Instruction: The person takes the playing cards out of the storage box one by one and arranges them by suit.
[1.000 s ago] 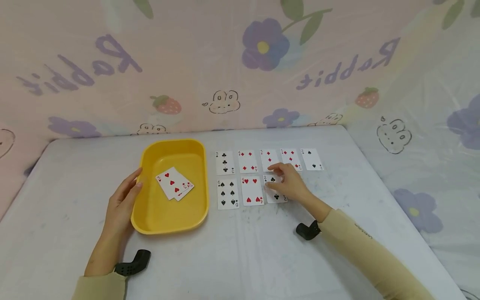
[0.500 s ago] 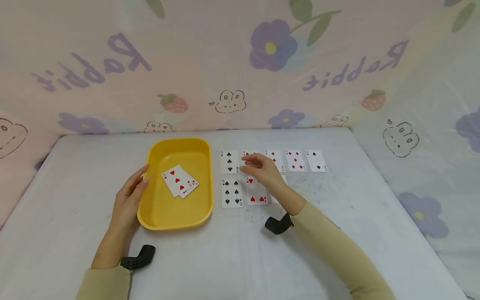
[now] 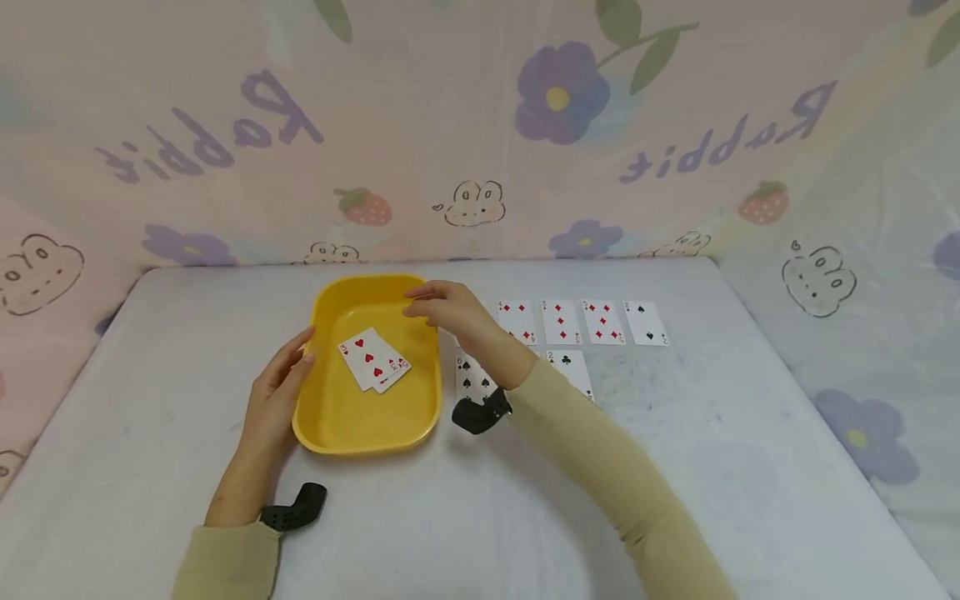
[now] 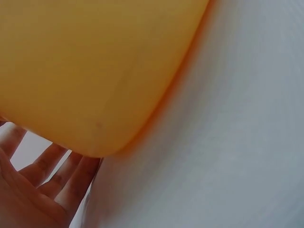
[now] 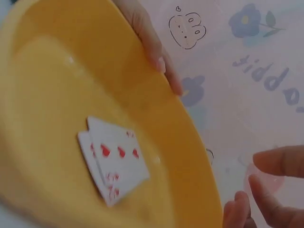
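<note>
A yellow plastic tray (image 3: 367, 429) lies on the table, left of middle. Inside it the three of hearts (image 3: 367, 358) overlaps another red card (image 3: 393, 377), seemingly a five. My left hand (image 3: 272, 408) rests along the tray's left side, fingers extended against the outer wall; the left wrist view shows these fingers (image 4: 78, 180) at the wall. Above the tray's right rim reaches my right hand (image 3: 461, 317). In the right wrist view its thumb and fingers (image 5: 280, 161) are spread with nothing between them.
Right of the tray, face-up cards lie in two rows: four of diamonds (image 3: 517, 323), three of diamonds (image 3: 561, 323), five of diamonds (image 3: 603, 323), two of spades (image 3: 646, 323), six of spades (image 3: 471, 375) and two of clubs (image 3: 572, 373). My right arm hides others. A printed curtain (image 3: 420, 125) stands behind.
From over the two of clubs, my right hand has moved left across the cards to the tray's right rim. My left hand stays at the tray. The view has shifted slightly.
</note>
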`<state>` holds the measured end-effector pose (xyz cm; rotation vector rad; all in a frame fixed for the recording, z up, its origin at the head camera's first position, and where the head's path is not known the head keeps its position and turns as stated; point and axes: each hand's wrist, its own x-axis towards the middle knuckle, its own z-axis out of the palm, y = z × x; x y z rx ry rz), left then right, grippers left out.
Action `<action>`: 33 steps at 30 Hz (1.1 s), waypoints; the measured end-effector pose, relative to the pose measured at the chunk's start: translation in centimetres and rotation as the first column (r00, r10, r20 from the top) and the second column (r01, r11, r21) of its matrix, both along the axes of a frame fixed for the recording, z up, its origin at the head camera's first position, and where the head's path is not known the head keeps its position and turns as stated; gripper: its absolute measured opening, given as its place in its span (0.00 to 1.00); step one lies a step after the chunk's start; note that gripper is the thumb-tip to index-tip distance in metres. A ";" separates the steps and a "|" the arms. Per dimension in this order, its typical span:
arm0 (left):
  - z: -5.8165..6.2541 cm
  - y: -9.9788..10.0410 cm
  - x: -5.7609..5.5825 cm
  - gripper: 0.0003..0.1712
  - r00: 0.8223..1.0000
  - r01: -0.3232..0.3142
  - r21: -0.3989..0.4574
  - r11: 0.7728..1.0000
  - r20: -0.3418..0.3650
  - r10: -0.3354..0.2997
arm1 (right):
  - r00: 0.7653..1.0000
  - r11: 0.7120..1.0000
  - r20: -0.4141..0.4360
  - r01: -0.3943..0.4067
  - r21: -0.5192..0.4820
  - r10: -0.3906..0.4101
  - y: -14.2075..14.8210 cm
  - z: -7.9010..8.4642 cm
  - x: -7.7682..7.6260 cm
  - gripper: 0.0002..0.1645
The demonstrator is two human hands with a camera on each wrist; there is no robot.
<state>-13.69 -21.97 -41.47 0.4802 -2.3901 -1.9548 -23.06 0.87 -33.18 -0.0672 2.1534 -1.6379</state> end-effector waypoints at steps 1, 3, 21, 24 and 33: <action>0.0 0.0 0.0 0.27 1.000 0.000 0.001 1.000 -0.001 0.000 | 1.000 1.000 0.009 -0.003 -0.003 0.003 -0.7 0.1 -0.1 0.23; 0.0 0.0 0.0 0.27 1.000 0.002 -0.010 1.000 -0.004 -0.002 | 1.000 1.000 0.026 -0.001 -0.019 0.001 -1.8 0.0 -0.3 0.23; -0.3 0.1 -0.5 0.27 1.000 0.010 -0.033 0.999 -0.009 -0.010 | 0.963 0.893 -0.022 -0.239 0.382 0.267 -7.8 -3.7 -1.1 0.26; -0.3 0.0 -0.3 0.27 1.000 0.008 -0.033 0.999 -0.019 -0.008 | 0.927 0.789 -0.023 -0.305 0.534 0.374 -8.3 -4.1 -0.9 0.39; -0.2 -0.2 -0.3 0.28 0.999 0.018 -0.015 1.000 -0.031 -0.018 | 0.871 0.620 -0.057 -0.300 0.725 0.489 -8.4 -4.7 -0.5 0.48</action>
